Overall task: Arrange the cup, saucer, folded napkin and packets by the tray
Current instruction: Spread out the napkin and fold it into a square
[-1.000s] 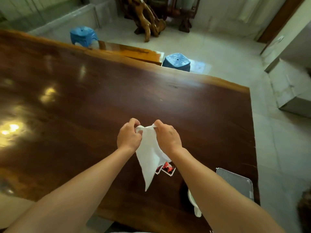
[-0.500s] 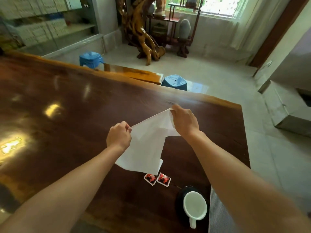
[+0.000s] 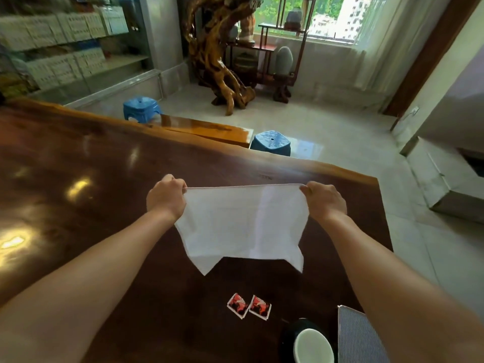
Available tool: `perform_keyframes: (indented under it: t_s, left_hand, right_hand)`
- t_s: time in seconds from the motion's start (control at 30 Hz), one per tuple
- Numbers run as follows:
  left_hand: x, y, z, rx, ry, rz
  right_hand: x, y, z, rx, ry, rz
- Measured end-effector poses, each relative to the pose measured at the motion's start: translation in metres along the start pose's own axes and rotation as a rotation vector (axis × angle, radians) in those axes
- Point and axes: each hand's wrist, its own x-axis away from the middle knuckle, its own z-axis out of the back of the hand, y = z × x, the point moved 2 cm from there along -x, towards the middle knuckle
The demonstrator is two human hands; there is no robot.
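Observation:
A white napkin (image 3: 243, 224) hangs spread out flat in the air above the dark wooden table (image 3: 78, 179). My left hand (image 3: 166, 196) pinches its top left corner and my right hand (image 3: 324, 199) pinches its top right corner. Below it, two red packets (image 3: 248, 306) lie side by side on the table. A white cup (image 3: 314, 347) stands on a dark saucer (image 3: 289, 336) at the near right. The grey ribbed tray (image 3: 358, 339) lies just right of the cup, partly hidden by my right forearm.
The table's far edge (image 3: 288, 159) and right edge are close to the napkin. Beyond them are two blue stools (image 3: 272, 142), a tiled floor and a carved wooden root (image 3: 217, 53). Light glares on the table's left side.
My hands have drawn apart and pulled the napkin from a bunched strip into a full open sheet. The view has tilted up, so cup and packets sit lower.

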Motion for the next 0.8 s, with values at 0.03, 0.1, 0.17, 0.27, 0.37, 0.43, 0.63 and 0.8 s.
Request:
perform_keyframes:
  t_s: [0.03, 0.1, 0.17, 0.27, 0.37, 0.43, 0.63, 0.8]
  left_hand:
    - [-0.009, -0.003, 0.0, -0.001, 0.002, 0.008]
    - [-0.027, -0.005, 0.0, -0.004, 0.006, 0.012]
    - [-0.045, -0.005, -0.001, 0.01, 0.026, 0.014]
    - [-0.072, -0.005, 0.002, 0.08, 0.095, 0.022]
    - [-0.097, -0.003, 0.012, 0.131, 0.188, -0.042]
    - [-0.109, 0.0, 0.023, 0.153, 0.267, -0.105]
    - [-0.111, -0.002, 0.046, 0.176, 0.376, -0.154]
    - [-0.065, -0.026, 0.029, 0.206, 0.312, -0.085]
  right_hand:
    - [-0.005, 0.003, -0.001, 0.005, -0.01, -0.019]
    - [-0.017, 0.005, -0.004, 0.008, -0.028, -0.045]
    - [-0.03, 0.002, -0.006, 0.021, -0.026, -0.047]
    - [-0.051, -0.003, -0.005, 0.026, -0.014, -0.057]
    - [-0.067, -0.007, 0.002, 0.012, 0.018, -0.063]
    - [-0.075, -0.01, 0.009, 0.02, 0.071, -0.038]
    - [-0.07, -0.018, 0.022, 0.036, 0.185, 0.05]
    - [-0.029, -0.009, -0.006, 0.041, 0.117, 0.094]
